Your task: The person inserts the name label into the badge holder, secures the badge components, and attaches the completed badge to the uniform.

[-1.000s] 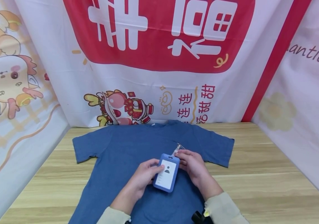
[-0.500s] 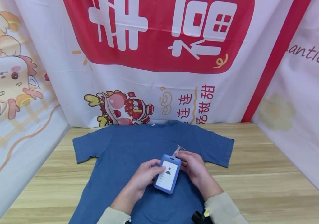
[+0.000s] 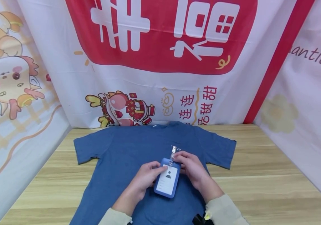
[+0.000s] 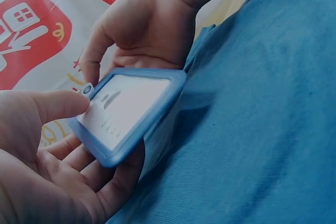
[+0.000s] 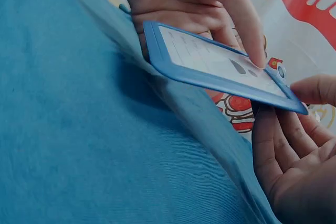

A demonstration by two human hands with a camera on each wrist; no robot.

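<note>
A blue badge holder point(image 3: 166, 192) with a white card, printed with a dark person icon, is held over a blue T-shirt point(image 3: 138, 143). My left hand point(image 3: 143, 178) grips its left edge, thumb on the front and fingers behind, as the left wrist view point(image 4: 113, 148) also shows. At the top, a clear strap with a metal clip point(image 3: 174, 150) points up toward the collar. My right hand point(image 3: 192, 170) pinches this strap between thumb and index finger. In the right wrist view, other right-hand fingers point(image 5: 286, 140) lie under the holder point(image 5: 173, 64).
The T-shirt lies spread on a wooden table point(image 3: 262, 175), collar at the far edge and sleeves out to both sides. Printed white cloth point(image 3: 222, 100) hangs behind the table and along both sides. A black wrist device point(image 3: 201, 219) sits at my right cuff.
The badge holder has tipped and slid slightly toward me. Its strap and clip have swung left, and the strap end now shows in front of the slot. My right fingers moved slightly left.
</note>
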